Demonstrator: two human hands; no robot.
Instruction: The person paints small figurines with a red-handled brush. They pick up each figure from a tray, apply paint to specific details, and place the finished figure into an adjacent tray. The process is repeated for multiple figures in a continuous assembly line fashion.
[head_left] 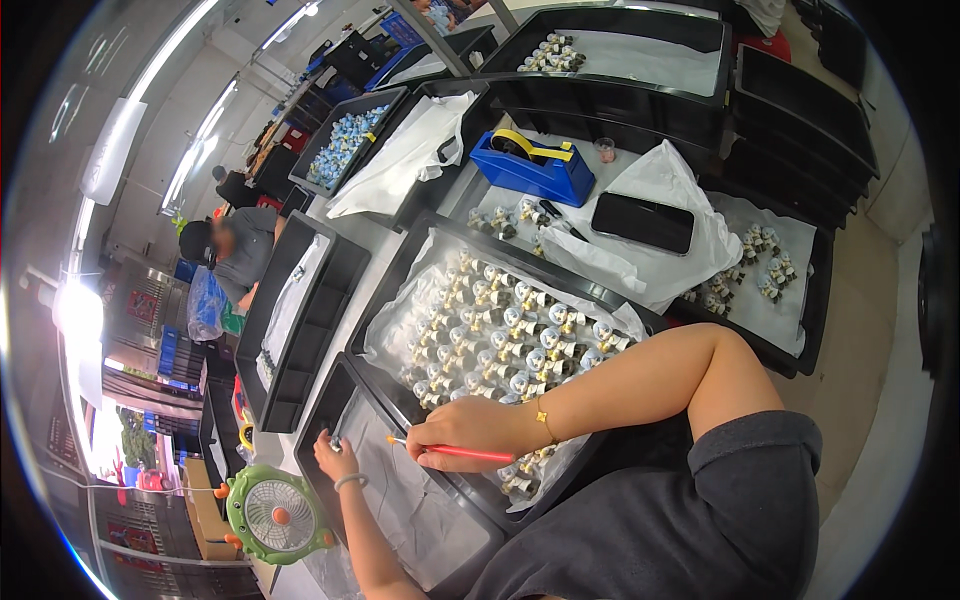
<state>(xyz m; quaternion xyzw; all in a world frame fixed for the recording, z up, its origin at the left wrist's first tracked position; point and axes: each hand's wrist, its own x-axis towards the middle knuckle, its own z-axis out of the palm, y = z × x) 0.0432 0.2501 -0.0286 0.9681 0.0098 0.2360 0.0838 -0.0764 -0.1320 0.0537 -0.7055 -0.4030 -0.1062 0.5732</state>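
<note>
My left hand [337, 458] pinches a small figurine [336, 442] over a black tray lined with white paper [400, 510]. Fingers hide most of the figurine, so its details cannot be made out. In my right hand [445, 432] is a thin paintbrush with a red handle [480, 454]. Its orange-tinted tip points left toward the figurine, with a gap between them. Beneath my right forearm, a black tray [418, 238] lined with white sheet holds rows of small white, yellow and dark figurines [513, 318].
Beyond the trays are a blue tape dispenser [535, 172], a phone [642, 222] on white paper and marker pens [562, 220]. More figurine trays stand right and far; black trays [800, 130] are stacked far right. A green fan [278, 515] is left. Another person [240, 250] sits beyond.
</note>
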